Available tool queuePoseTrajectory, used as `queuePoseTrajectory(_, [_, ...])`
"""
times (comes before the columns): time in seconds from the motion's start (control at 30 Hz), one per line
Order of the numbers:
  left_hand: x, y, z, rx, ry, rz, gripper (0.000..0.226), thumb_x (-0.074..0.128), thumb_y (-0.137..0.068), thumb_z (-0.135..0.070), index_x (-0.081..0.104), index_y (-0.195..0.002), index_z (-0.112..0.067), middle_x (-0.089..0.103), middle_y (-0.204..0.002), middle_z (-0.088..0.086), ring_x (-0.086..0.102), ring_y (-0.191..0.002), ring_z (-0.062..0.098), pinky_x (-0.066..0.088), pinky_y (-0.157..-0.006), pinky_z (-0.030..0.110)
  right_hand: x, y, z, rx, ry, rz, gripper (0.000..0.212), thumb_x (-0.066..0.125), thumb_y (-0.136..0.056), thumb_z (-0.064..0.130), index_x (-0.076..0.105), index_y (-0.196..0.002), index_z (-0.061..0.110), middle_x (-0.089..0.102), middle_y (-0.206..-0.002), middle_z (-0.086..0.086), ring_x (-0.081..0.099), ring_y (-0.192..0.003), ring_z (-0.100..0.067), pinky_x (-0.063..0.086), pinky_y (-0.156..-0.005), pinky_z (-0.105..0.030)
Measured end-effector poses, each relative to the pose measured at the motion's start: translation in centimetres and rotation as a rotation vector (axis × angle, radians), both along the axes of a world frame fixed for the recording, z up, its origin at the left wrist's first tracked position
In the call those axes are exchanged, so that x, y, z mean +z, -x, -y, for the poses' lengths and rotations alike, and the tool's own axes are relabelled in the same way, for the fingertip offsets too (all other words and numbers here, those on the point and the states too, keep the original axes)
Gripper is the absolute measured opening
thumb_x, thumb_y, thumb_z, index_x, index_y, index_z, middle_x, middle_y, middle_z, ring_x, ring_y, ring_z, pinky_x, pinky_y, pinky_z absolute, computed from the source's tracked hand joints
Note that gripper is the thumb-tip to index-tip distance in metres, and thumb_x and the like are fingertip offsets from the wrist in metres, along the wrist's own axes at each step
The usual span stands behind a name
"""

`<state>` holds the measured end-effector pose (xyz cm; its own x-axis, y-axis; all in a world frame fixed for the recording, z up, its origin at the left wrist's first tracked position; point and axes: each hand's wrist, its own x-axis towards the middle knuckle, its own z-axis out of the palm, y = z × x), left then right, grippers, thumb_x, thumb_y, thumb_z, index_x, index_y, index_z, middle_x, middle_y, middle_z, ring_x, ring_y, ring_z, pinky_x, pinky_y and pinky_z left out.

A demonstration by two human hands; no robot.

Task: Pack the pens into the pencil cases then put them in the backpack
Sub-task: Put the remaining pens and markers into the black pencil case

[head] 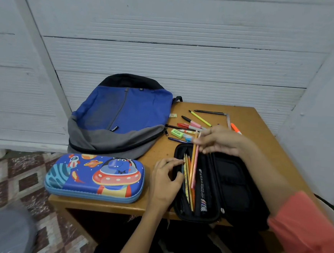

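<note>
Right hand [219, 141] pinches two pencils [193, 160] by upper ends; lower ends inside open black case [233, 183] on table [261, 129], among other pencils, long axis running near-to-far. Left hand [165, 180] grips case's left rim.

Table [262, 122]: wood, smooth, low sheen. On the table: backpack [123, 111], matt woven cloth; blue pencil case [90, 178], smooth moulded shell, slight gloss; black pencil case [233, 183], matt fabric lining.
</note>
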<state>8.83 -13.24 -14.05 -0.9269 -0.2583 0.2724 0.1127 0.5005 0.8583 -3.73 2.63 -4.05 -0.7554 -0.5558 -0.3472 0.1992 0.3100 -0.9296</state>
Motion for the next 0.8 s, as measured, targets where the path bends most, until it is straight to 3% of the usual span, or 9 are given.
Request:
queuePoseTrajectory(0.13, [0.0,0.0,0.0,0.011,0.017,-0.028,0.031,0.061,-0.083,-0.012,0.069,-0.11,-0.024,0.053,-0.105,-0.023,0.047,-0.107,-0.001,0.043,-0.095,0.029,-1.6,-0.8,1.8,0.096,-0.126,0.107,0.01,0.071,-0.08,0.001,0.069,-0.09,-0.001,0.067,-0.088,-0.016,0.064,-0.066,-0.014,0.057,-0.06,-0.02])
queuePoseTrajectory(0.33, [0.0,0.0,-0.1,0.03,0.035,-0.041,0.032,0.063,-0.085,-0.009,0.068,-0.112,-0.024,0.052,-0.106,-0.023,0.045,-0.109,-0.004,0.034,-0.092,0.013,-2.2,-2.0,3.3,0.016,-0.352,-0.013,0.041,0.078,-0.076,-0.001,0.057,-0.111,0.001,0.073,-0.079,-0.017,0.071,-0.064,-0.023,0.06,-0.061,-0.028])
queuePoseTrajectory(0.53, [-0.2,0.0,0.0,0.029,0.025,-0.054,0.031,0.063,-0.084,-0.01,0.068,-0.111,-0.025,0.052,-0.104,-0.025,0.043,-0.106,-0.011,0.034,-0.089,0.011,-2.1,-2.7,4.1,0.001,-0.455,-0.151,0.036,0.077,-0.078,0.002,0.057,-0.106,0.006,0.072,-0.072,-0.013,0.071,-0.061,-0.022,0.061,-0.061,-0.028])
queuePoseTrajectory(0.8, [-0.4,0.2,0.1,0.018,0.02,-0.044,0.032,0.062,-0.084,-0.01,0.068,-0.111,-0.026,0.054,-0.107,-0.02,0.047,-0.107,-0.001,0.04,-0.092,0.021,-2.4,-3.1,4.0,-0.061,-0.444,-0.158,0.024,0.072,-0.081,-0.003,0.059,-0.099,0.008,0.073,-0.076,-0.012,0.072,-0.062,-0.022,0.06,-0.06,-0.027])
